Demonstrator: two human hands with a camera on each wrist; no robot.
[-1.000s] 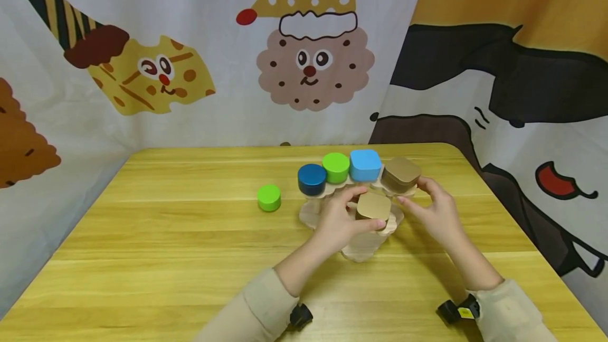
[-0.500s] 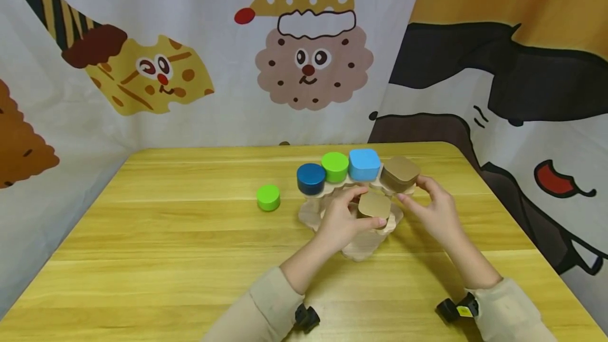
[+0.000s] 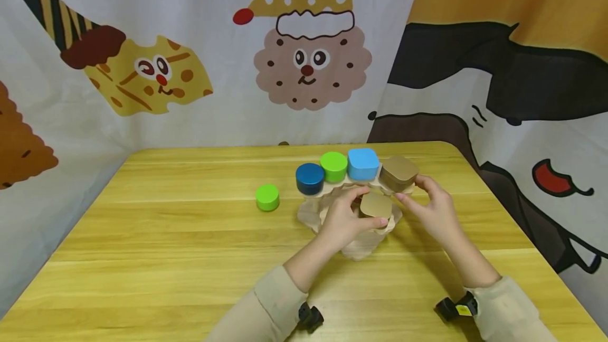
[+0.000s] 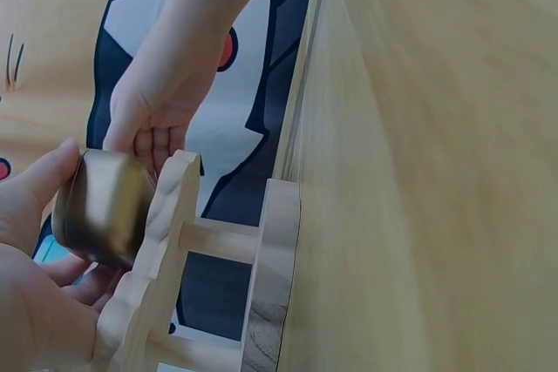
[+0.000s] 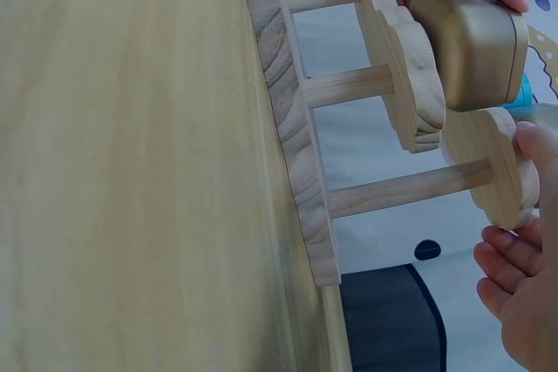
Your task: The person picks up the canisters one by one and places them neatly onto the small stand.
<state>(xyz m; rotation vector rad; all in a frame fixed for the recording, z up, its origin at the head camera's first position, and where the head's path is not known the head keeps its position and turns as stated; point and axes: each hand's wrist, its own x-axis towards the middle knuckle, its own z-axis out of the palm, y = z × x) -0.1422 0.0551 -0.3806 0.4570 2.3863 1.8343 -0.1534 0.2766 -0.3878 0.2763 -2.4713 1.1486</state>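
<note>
My left hand [image 3: 343, 221] holds a small gold square tin [image 3: 376, 206] between thumb and fingers, at the lower shelf of a tiered wooden stand [image 3: 359, 248]. In the left wrist view this rounded gold tin [image 4: 105, 206] sits right at the shelf's scalloped edge. My right hand [image 3: 436, 216] pinches the right end of the upper shelf, beside a second gold tin [image 3: 400, 173]. The right wrist view shows the thumb on top of that upper shelf [image 5: 506, 185] and the other fingers curled below it.
Along the upper shelf stand a dark blue round tin [image 3: 310, 179], a green round tin [image 3: 334, 167] and a light blue square tin [image 3: 363, 164]. Another green round tin [image 3: 267, 197] is on the wooden table [image 3: 166, 257], left of the stand. A cartoon-print curtain [image 3: 190, 120] hangs behind.
My left hand has shifted the gold tin slightly to the right over the lower shelf. The right hand keeps its place at the upper shelf.
</note>
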